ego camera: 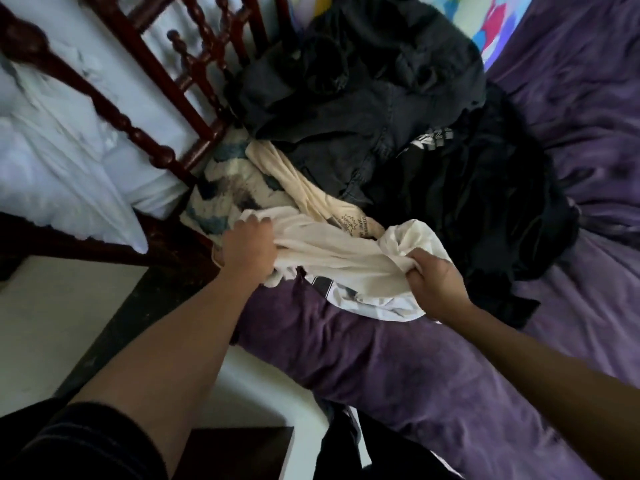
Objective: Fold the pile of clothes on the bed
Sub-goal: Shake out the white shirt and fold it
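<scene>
The pile of clothes [381,109] lies heaped on the purple-covered bed [398,368], close against the wooden headboard [149,140]. At its near edge a white garment [346,261] is bunched between both hands. The left hand [247,252] has its fingers curled into one end of the cloth, and the right hand [433,282] clutches a wad of the other end. The likely trouble is tangling: a cream garment [308,192] lies right against the white one and a striped piece [325,289] pokes out beneath it, so a lift could drag either along or tip something off the bed's edge. Gripped in wads rather than at seams, the cloth may also open out twisted. The cream garment carries a starburst print with small lettering, and a black garment [485,202] shows white block letters; neither is readable.
</scene>
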Motion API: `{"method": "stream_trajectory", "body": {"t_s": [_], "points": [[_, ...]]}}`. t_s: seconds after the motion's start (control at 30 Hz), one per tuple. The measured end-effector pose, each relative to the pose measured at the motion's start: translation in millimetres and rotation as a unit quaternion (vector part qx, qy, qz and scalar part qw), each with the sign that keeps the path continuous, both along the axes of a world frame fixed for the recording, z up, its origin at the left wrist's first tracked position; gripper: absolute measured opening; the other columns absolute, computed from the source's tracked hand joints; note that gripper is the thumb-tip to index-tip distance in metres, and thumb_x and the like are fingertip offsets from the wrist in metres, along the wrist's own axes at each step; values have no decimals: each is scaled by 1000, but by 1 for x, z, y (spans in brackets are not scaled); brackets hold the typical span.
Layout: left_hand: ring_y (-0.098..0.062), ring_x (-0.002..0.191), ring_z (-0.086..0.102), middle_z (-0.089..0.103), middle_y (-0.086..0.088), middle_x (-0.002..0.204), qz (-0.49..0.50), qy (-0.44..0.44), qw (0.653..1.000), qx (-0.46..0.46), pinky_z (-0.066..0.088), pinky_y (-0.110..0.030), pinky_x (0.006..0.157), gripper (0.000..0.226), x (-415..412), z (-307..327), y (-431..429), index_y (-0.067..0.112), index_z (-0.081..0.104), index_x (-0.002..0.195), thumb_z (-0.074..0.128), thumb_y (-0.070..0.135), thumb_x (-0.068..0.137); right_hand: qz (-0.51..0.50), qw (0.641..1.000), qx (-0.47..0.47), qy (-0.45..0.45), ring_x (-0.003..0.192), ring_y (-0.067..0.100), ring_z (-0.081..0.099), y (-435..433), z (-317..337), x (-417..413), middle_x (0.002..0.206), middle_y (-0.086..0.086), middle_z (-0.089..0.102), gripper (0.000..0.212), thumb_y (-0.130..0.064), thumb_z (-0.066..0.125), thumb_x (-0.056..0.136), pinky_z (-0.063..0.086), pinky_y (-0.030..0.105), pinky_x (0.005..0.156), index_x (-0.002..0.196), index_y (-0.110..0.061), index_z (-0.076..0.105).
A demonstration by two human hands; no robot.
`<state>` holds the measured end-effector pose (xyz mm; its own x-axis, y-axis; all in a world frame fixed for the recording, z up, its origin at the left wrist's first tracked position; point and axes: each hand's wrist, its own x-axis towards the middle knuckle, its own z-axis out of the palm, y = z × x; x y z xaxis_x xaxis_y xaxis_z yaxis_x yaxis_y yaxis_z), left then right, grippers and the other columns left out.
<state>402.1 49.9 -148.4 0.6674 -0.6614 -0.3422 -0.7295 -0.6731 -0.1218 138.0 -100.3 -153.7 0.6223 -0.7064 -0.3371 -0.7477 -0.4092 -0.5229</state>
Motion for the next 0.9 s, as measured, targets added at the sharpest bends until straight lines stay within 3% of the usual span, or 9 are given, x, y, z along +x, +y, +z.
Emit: {"method": "stream_trajectory", "body": {"t_s": [0.1, 0.17, 0.33, 0.4, 0.5, 0.6, 0.67, 0.77, 0.9], "points": [[-29, 104, 56, 56, -9, 112, -11, -3, 999, -45, 46, -41, 82, 24, 0, 37, 6, 13, 58, 109, 58, 15, 86, -43, 997, 9, -70, 80, 31, 61, -14, 39, 12, 82, 7, 66, 24, -8, 46, 84, 49, 41, 69, 98, -17, 64], [-28, 103, 55, 57, -9, 110, 7, 66, 989, -134, 46, -39, 85, 22, 7, 68, 3, 13, 63, 104, 64, 14, 82, -79, 987, 10, -136, 74, 22, 59, -25, 72, 17, 74, -3, 62, 23, -11, 42, 80, 44, 34, 65, 87, -21, 61], [-3, 81, 58, 64, 13, 84, 56, 230, 913, -332, 42, -19, 67, 20, 19, 174, -11, 29, 69, 80, 60, 12, 85, -124, 957, 14, -261, 62, 10, 48, -42, 166, 13, 65, -8, 55, 23, -8, 40, 81, 39, 30, 58, 74, -21, 58], [-2, 82, 56, 64, 12, 85, 78, 286, 876, -380, 41, -21, 65, 27, 15, 215, -16, 34, 67, 76, 54, 15, 89, -88, 954, -18, -286, 64, 10, 49, -43, 210, 3, 68, -6, 57, 21, -10, 44, 87, 40, 29, 59, 75, -21, 59], [-10, 80, 57, 62, 5, 82, 94, 311, 833, -449, 42, -30, 70, 24, -1, 269, -27, 29, 65, 74, 50, 18, 88, -29, 950, -79, -300, 75, 16, 60, -46, 275, -19, 78, -3, 65, 13, -31, 58, 93, 45, 26, 67, 83, -24, 63], [0, 68, 56, 59, 8, 71, 76, 304, 794, -521, 43, -23, 67, 21, -22, 328, -39, 28, 63, 66, 51, 28, 83, 0, 955, -147, -259, 75, 6, 61, -50, 334, -43, 77, -10, 65, 29, -58, 67, 79, 46, 31, 66, 85, -30, 62], [-5, 67, 59, 62, 8, 65, 27, 292, 801, -522, 43, -27, 65, 23, -33, 368, -45, 26, 68, 69, 50, 39, 78, -5, 946, -219, -239, 69, 7, 59, -53, 370, -57, 67, -11, 60, 26, -56, 62, 84, 42, 33, 60, 78, -30, 62], [0, 47, 45, 48, 13, 47, -80, 247, 836, -484, 33, -29, 53, 31, -47, 424, -50, 24, 61, 59, 60, 49, 78, -77, 924, -291, -238, 74, 27, 58, -66, 418, -81, 65, -3, 54, 30, -41, 53, 94, 37, 35, 61, 75, -19, 62], [-3, 48, 35, 36, 12, 51, -195, 250, 826, -466, 26, -22, 47, 53, -73, 490, -50, 15, 50, 54, 71, 60, 73, -152, 907, -290, -265, 67, 22, 53, -77, 467, -119, 64, 0, 54, 32, -33, 51, 96, 36, 33, 56, 73, -13, 61]]}}
